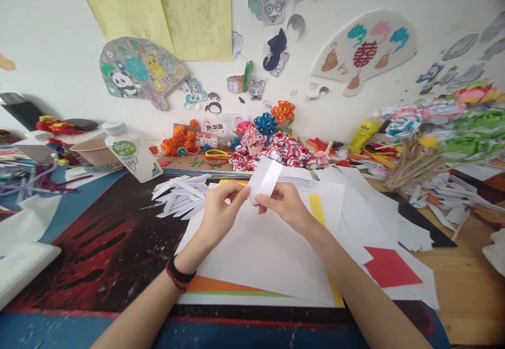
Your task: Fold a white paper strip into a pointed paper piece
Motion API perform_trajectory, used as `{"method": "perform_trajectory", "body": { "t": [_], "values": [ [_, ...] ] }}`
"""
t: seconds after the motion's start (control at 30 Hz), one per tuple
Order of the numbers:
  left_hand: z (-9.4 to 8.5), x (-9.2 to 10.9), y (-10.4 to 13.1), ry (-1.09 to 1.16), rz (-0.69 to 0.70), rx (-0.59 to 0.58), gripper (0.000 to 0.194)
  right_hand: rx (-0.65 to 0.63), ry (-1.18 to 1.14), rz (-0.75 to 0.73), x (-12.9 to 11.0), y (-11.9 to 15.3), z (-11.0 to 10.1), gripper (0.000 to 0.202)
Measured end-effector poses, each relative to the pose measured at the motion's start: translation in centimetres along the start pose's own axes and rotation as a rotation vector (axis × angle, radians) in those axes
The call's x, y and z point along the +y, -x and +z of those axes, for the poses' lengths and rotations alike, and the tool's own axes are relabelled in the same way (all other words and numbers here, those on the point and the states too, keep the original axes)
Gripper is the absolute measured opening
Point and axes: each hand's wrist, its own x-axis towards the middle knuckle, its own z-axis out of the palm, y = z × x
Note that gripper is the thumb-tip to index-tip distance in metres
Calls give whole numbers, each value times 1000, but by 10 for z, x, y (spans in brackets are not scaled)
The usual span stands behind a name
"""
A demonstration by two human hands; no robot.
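Observation:
A small folded white paper [265,176] is held up between both hands, above a stack of large white sheets [272,254]. My left hand [226,207], with dark bands at its wrist, pinches the paper's left edge between thumb and finger. The thumb of my right hand [286,204] presses on the paper's lower right part, its other fingers curled behind. Orange, green and yellow sheet edges show under the white stack. To the left of my left hand lies a pile of cut white paper strips [181,194].
Behind the hands stand paper flowers [276,149]. A white bottle [132,152] and a paper cup [97,152] are at the left, a yellow bottle [363,133] at the right. Red paper [392,267] lies right of my right forearm. Straw-like sticks [412,164] stand farther right.

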Motion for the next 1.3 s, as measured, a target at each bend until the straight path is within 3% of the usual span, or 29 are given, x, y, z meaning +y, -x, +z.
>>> {"method": "perform_trajectory", "body": {
  "t": [0.1, 0.3, 0.8, 1.1, 1.3],
  "values": [
    [0, 2, 0, -42, 13, -9, 30, 9, -7, -2, -1, 0, 0, 16],
    [1, 1, 0, -27, 9, -182, 36, 50, -21, -19, -2, 0, -2, 19],
    [0, 7, 1, 93, -12, -258, 34, 75, -36, -21, -4, 1, -3, 19],
    [-4, 6, 0, 71, 5, -243, 32, 81, -60, -32, -3, 2, -1, 20],
    [-10, 2, -5, 73, 4, -115, 30, 43, -38, -12, -1, 1, -2, 23]
  ]
}}
